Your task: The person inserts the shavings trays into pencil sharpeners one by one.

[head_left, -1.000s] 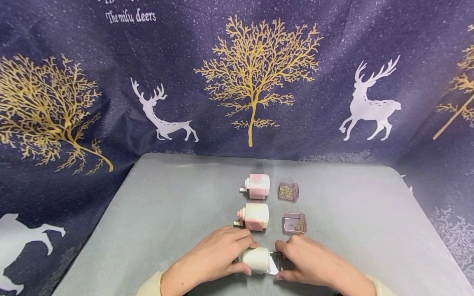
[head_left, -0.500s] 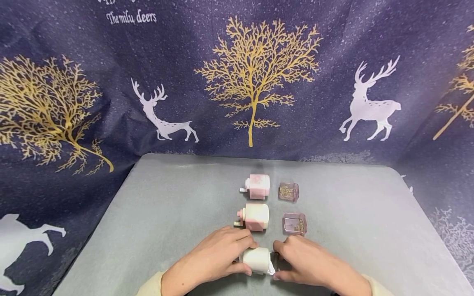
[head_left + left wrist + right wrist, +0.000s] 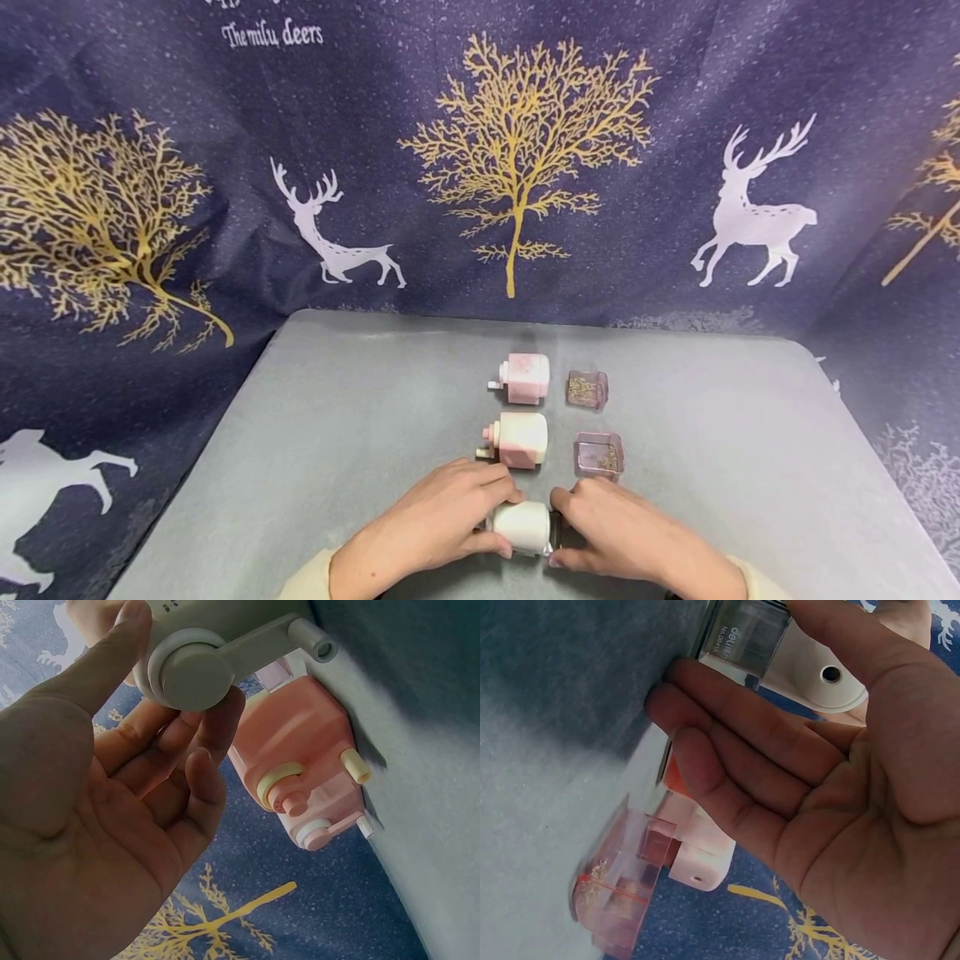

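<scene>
A white hand-crank pencil sharpener [image 3: 522,525] lies on its side near the front of the table. My left hand [image 3: 450,517] grips its crank end between thumb and fingers; the crank arm [image 3: 262,649] shows in the left wrist view. At the sharpener's other end, my right hand [image 3: 611,529] pinches a clear shavings drawer [image 3: 742,641] by its edges. Most of that drawer sits inside the body, with a narrow strip showing between body and fingers. In the right wrist view, the sharpener's round pencil hole [image 3: 830,674] is visible.
Beyond the hands lie a cream-and-pink sharpener [image 3: 522,440] and, farther back, a pink sharpener [image 3: 527,378]. To their right rest two translucent pink drawers, the nearer drawer [image 3: 598,435] and the farther drawer [image 3: 600,390], both holding small golden bits. A patterned cloth [image 3: 360,108] hangs behind the table.
My right hand has moved left, sliding the clear drawer deeper into the white sharpener, so less of it shows. My left hand keeps its grip in place.
</scene>
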A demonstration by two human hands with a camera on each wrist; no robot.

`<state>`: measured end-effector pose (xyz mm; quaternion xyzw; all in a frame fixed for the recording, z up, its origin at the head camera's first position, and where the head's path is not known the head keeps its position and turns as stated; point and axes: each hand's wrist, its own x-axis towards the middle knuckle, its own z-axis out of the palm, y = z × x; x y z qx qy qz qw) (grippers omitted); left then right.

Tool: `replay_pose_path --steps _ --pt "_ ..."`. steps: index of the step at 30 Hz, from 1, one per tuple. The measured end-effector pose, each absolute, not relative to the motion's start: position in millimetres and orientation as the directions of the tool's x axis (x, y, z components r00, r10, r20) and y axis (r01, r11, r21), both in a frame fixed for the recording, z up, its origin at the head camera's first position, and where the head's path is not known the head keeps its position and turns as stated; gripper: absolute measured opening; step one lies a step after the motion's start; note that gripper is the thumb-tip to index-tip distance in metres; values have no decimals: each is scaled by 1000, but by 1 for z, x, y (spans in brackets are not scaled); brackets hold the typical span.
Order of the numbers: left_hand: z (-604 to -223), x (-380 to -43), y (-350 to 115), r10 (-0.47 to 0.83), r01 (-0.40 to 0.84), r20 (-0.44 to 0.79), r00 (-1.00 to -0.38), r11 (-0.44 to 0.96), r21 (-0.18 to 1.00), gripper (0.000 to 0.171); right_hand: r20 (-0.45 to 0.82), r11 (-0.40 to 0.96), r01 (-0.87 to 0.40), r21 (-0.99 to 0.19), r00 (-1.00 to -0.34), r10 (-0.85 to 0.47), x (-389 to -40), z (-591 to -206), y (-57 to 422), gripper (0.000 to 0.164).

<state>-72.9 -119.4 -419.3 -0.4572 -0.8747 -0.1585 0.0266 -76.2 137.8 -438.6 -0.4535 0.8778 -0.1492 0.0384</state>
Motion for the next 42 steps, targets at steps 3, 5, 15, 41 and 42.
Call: replay_pose_path --steps 3,5,15,41,42 --pt "-419 -73 -120 793 809 192 -578 528 256 48 60 553 -782 -287 -591 -804 -76 -438 138 40" --pt "-419 -73 -120 793 809 191 -578 528 256 48 57 556 -781 -285 -592 -804 -77 -437 137 41" --pt "-417 -73 -120 799 813 185 -572 522 258 48 43 550 -783 -290 -585 -810 -79 -438 136 40" --pt "-420 -76 -119 792 794 172 -585 516 322 47 52 533 -795 -290 -569 -820 -81 -438 126 41" --pt "-420 -76 -119 792 791 171 -586 515 329 47 50 535 -794 -288 -570 -820 -81 -438 125 42"
